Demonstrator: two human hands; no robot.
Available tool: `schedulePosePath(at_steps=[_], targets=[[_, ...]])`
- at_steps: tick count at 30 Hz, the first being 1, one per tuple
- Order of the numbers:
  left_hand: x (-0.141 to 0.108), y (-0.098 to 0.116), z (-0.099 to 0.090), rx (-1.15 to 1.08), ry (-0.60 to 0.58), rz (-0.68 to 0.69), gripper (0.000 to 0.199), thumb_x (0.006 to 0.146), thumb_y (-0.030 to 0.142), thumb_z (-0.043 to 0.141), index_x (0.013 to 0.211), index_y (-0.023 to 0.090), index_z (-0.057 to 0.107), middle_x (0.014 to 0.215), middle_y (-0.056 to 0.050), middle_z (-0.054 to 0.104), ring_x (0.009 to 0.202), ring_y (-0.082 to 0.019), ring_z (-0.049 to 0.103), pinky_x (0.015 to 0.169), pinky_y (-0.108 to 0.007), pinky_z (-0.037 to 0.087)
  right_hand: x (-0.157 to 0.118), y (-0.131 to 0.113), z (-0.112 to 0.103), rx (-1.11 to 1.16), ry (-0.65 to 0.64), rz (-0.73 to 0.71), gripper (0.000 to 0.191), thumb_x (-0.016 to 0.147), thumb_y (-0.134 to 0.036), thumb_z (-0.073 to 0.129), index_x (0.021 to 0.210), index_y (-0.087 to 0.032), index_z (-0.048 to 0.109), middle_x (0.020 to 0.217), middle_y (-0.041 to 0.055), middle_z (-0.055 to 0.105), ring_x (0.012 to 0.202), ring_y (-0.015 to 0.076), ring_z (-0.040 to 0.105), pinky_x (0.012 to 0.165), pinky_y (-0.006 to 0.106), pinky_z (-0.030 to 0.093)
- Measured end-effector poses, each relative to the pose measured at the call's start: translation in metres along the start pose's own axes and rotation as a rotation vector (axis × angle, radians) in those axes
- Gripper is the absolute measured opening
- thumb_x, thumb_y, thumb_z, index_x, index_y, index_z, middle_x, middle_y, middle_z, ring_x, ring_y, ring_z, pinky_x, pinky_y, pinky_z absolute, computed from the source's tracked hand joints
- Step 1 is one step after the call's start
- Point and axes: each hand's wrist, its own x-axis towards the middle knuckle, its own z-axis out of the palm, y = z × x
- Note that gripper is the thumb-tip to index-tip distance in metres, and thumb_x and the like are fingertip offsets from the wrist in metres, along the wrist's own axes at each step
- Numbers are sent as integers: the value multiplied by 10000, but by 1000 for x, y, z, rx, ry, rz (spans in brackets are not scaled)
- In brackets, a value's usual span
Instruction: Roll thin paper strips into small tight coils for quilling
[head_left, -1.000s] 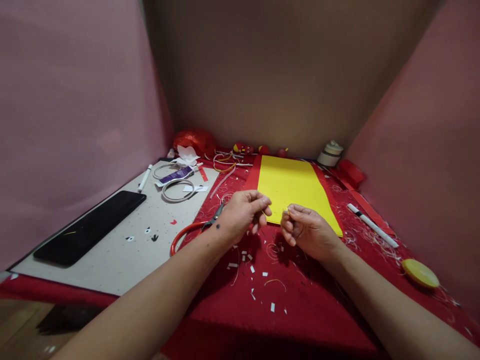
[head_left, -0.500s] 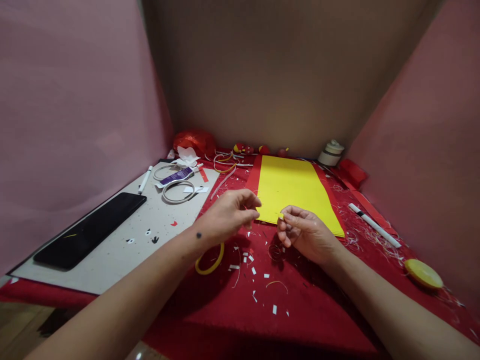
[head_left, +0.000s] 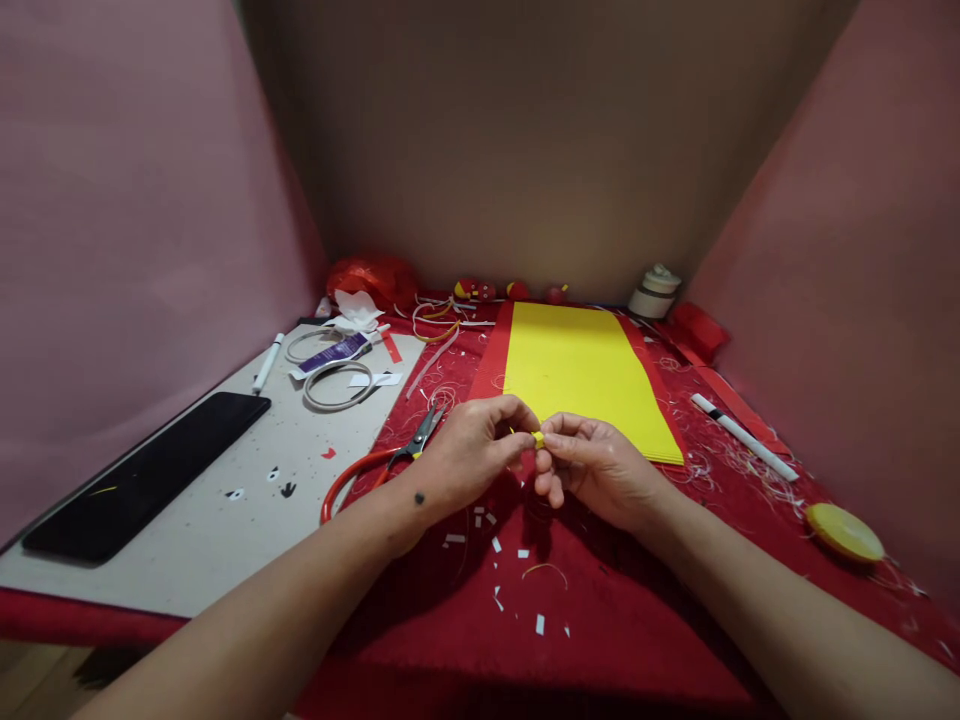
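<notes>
A tiny folded or rolled yellow paper piece [head_left: 538,439] is pinched between my two hands over the near edge of the yellow sheets. My left hand [head_left: 484,440] comes at it from the left, thumb and forefinger closed on its side. From the right, my right hand [head_left: 592,460] grips it with thumb and forefinger, the other fingers curled below. Scissors [head_left: 411,453] with orange-red handles lie partly opened beside my left wrist, one handle hidden by the forearm. Yellow sheets [head_left: 581,370] lie stacked on red sheets [head_left: 489,355] just beyond the hands.
On the grey board [head_left: 172,570] at left lie a black phone [head_left: 150,475], a purple tube [head_left: 334,355], a white marker [head_left: 268,362] and grey rings [head_left: 337,386]. Another marker [head_left: 742,437] and a yellow roll [head_left: 845,532] lie right. Paper scraps [head_left: 523,553] dot the red cloth [head_left: 600,620].
My left hand has moved right and met my right hand at the yellow paper piece. The scissors have come into sight beside my left wrist; a yellow loop below the forearm is now hidden.
</notes>
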Motion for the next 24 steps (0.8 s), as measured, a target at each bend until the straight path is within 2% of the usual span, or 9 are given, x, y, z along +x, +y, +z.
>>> schedulePosePath(at_steps=[4,10,14,20,24], targets=[[0,-4,3,-6,22,-16,109,761,193,508,801,164,606,632,4,608,562,-94,535,532,-198,400,0,1,3,4,20,-30,207,726,-260,671,820,-185,502,635,4,638,537,146,638,471,247,501],[0,-9,7,-62,49,-34,84,756,212,519,781,171,588,600,10,606,525,-92,533,495,-190,389,-2,-1,8,25,58,-34,191,721,-249,678,772,-182,507,638,15,650,552,142,639,491,249,511],[0,-11,9,-86,108,-60,78,755,219,521,779,170,576,598,12,602,503,-89,524,480,-192,385,-2,-1,7,23,56,-45,184,724,-253,676,784,-177,520,662,21,660,548,137,637,518,263,524],[-1,-9,12,-87,148,-96,73,750,220,520,760,168,571,587,17,598,467,-79,501,459,-189,370,-4,1,7,-57,51,-93,153,747,-249,661,823,-178,548,674,16,660,563,144,645,519,272,527],[-2,-6,14,-110,164,-128,67,734,217,530,727,164,571,558,18,590,448,-77,487,442,-188,359,-4,3,8,-148,110,-129,147,753,-269,661,809,-183,554,667,17,668,548,142,644,483,254,517]])
